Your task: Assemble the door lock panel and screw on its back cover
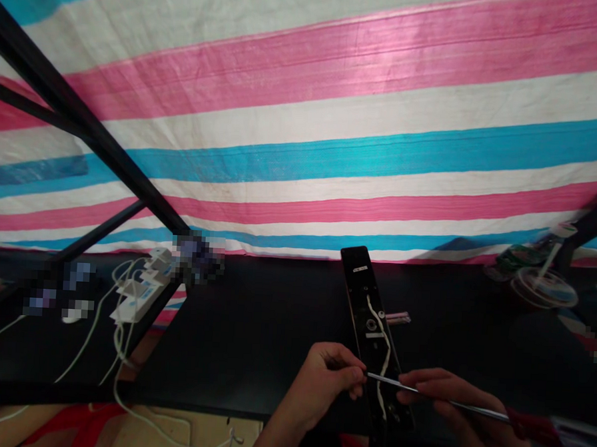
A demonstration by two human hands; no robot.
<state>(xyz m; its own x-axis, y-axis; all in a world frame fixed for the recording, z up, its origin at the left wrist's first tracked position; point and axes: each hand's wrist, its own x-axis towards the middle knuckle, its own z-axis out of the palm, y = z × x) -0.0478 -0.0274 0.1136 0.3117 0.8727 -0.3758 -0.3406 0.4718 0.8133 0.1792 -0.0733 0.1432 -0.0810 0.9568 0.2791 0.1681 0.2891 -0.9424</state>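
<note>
A long black panel (375, 344) lies on the dark table, reaching away from me, with a whitish cable (387, 348) running along it. Over its near part my right hand (469, 406) grips a screwdriver (479, 411) by its metal shaft. The red handle with a clear end points to the right edge. My left hand (328, 378) is closed in a pinch at the screwdriver's tip, beside the panel's left edge. Whatever its fingertips hold there is too small to make out.
Beyond the panel's right side lies a small pinkish packet (398, 317). A lidded plastic cup (544, 288) with a straw stands back right. At left, a white power strip (139, 300) trails cables. A striped tarp (303, 137) hangs behind the table (253, 328); a black metal frame (97, 143) slants at left.
</note>
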